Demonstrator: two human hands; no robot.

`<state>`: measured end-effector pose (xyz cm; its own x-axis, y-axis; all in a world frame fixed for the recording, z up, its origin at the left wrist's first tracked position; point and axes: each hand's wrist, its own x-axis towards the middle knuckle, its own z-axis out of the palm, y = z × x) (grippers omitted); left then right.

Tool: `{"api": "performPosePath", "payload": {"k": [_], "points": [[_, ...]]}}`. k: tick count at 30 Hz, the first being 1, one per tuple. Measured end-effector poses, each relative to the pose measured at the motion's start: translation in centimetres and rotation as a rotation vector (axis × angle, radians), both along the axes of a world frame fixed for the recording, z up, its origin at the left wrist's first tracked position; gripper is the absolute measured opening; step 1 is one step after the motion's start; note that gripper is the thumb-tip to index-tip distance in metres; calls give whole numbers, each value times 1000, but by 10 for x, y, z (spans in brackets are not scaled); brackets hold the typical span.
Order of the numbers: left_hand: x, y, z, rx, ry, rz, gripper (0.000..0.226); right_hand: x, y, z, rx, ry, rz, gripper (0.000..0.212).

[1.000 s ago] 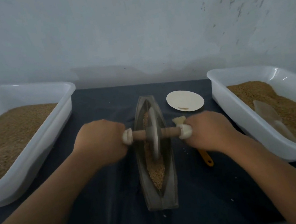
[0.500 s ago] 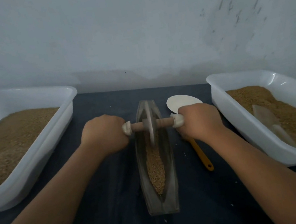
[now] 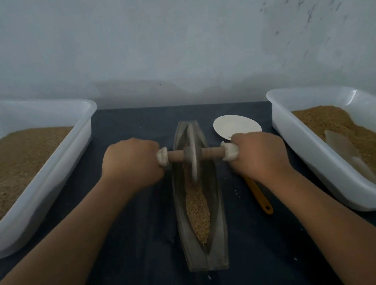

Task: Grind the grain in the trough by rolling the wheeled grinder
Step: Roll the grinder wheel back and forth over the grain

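Note:
A narrow grey boat-shaped trough (image 3: 221,235) lies lengthwise on the dark cloth in the middle. Brown grain (image 3: 197,210) fills its groove from the middle to the near end. The wheeled grinder (image 3: 193,157), a grey disc on a wooden axle with white end caps, stands in the far part of the groove. My left hand (image 3: 132,165) grips the left end of the axle. My right hand (image 3: 258,153) grips the right end. Both handle ends are hidden inside my fists.
A white tub (image 3: 49,185) heaped with grain stands at the left. Another white tub (image 3: 314,160) at the right holds grain and a pale scoop (image 3: 344,153). A white dish (image 3: 233,124) and an orange-handled tool (image 3: 259,196) lie right of the trough. A wall rises behind.
The grinder has rolled away from me along the trough, from its middle toward the far end, with both hands moving forward on the axle. More grain shows in the near half.

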<state>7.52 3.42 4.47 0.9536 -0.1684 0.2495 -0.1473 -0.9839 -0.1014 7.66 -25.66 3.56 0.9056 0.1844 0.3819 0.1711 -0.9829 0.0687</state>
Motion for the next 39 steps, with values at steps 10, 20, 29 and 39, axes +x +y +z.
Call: {"api": "performPosePath", "payload": {"k": [10, 20, 29, 39], "points": [[-60, 22, -15, 30, -70, -137, 34, -58, -20, 26, 10, 429, 131, 36], [15, -1, 11, -6, 65, -53, 19, 9, 8, 14, 11, 110, -76, 41], [-60, 21, -2, 49, 57, -171, 22, -61, -19, 29, 62, 478, 108, 42], [26, -7, 28, 53, 106, -103, 23, 15, 5, 6, 53, 151, -99, 44]]}}
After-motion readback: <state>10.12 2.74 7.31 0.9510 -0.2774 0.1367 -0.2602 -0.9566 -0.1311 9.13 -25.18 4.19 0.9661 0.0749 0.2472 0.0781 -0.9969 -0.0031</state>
